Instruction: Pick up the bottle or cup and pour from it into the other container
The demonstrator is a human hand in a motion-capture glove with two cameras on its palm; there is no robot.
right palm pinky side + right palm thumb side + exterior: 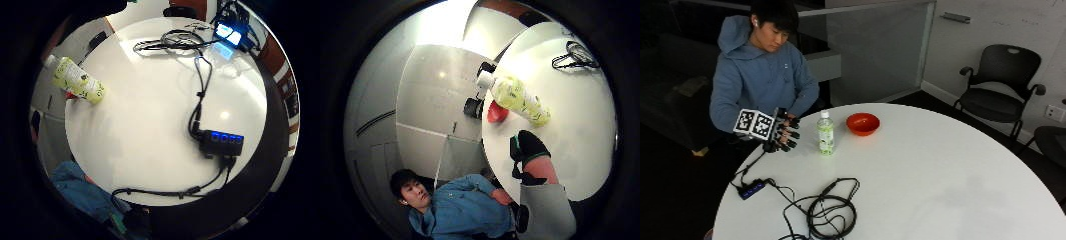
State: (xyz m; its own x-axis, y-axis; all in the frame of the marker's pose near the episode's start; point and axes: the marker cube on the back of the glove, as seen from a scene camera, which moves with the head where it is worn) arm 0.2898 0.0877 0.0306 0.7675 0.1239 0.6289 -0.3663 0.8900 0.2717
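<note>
— Hands first: what is the gloved right hand (782, 131) doing?
— It hangs over the near-left edge of the white round table (919, 170), left of centre in the outside view. Its fingers are loosely curled and hold nothing. The person's bare left hand (790, 116) sits just behind it, touching the glove.
— And the bottle?
— The bottle (826, 133) stands upright on the table just right of the gloved hand, apart from it. It has a white cap and a yellow-green label. In the thumb side palm view the bottle (519, 97) lies close to the table's rim, with the gloved thumb (529, 146) near it but not touching.
— Where is the other container?
— The red bowl (862, 123) rests on the table just right of the bottle and a little further back, near the top of the table's outline. It looks empty.
— Anything else on the table?
— A coil of black cable (830, 212) at the lower left of the frame, and a small black hub (751, 189) with blue lights by the left rim.
</note>
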